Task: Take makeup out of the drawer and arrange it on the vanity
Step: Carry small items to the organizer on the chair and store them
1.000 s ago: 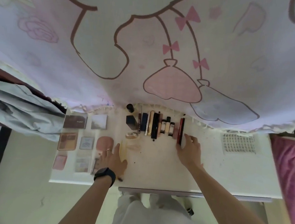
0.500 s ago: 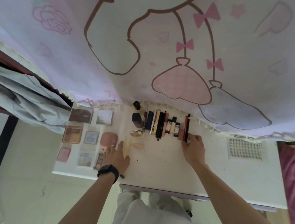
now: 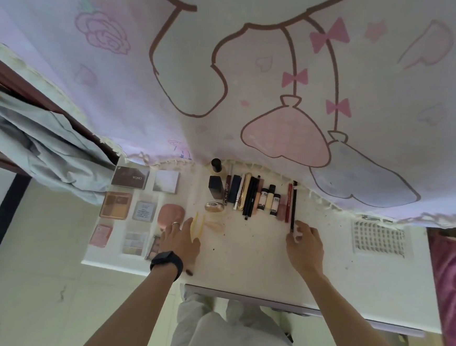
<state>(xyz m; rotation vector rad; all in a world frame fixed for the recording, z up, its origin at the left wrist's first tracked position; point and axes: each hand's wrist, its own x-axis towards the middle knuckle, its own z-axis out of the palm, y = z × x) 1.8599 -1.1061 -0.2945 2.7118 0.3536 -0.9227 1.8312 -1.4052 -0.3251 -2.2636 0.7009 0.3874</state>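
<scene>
Both on vanity [image 3: 244,258]: left hand [image 3: 179,241] spread flat; right hand [image 3: 305,247] at pencil [image 3: 293,205], grip unclear.

Fig. Row of tubes [image 3: 252,196] at the back of my worktop [image 3: 255,259], curtain [image 3: 203,61] hanging behind it. Left of the row: palettes [image 3: 144,211] in a grid. Just before its left end: a jar [image 3: 214,207]. At its right end: a pencil [image 3: 293,205], my right hand [image 3: 304,247] touching the near tip. Well right of the row: a grille [image 3: 378,236]. Before and left of the row: my left hand [image 3: 179,240], on the worktop.
</scene>
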